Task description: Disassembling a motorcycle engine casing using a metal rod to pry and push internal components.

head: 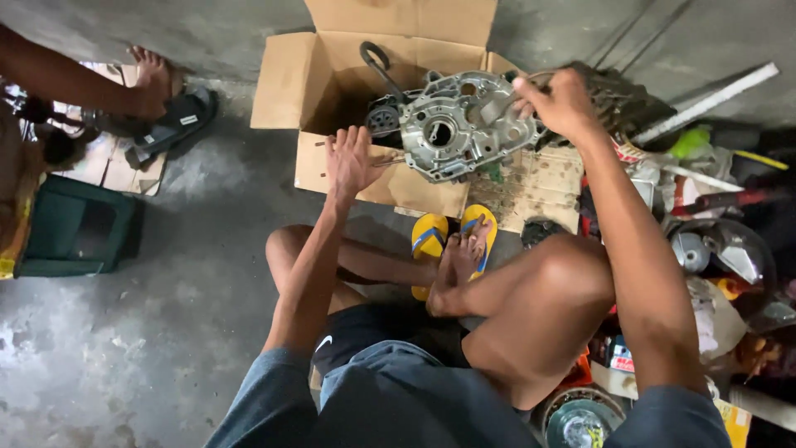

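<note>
Head view, my right hand (564,104) gripping the top edge of the engine case (464,124), case tilted over the open box (332,83), my left hand (352,162) closed on a thin tool (388,162) at the box's front wall, yellow sandals (452,236) below on the floor.

I sit on a grey concrete floor (191,274); it has pale, worn patches and some dark stains. The light is dim and soft. At my left a dark green box (75,228) stands on the floor, near flat pieces of cardboard (124,170) where a black sandal (178,123) lies. At my right many mixed things are piled together: a long white bar (713,101), a shiny round metal part (721,249) and some colourful small objects that I cannot tell clearly.
</note>
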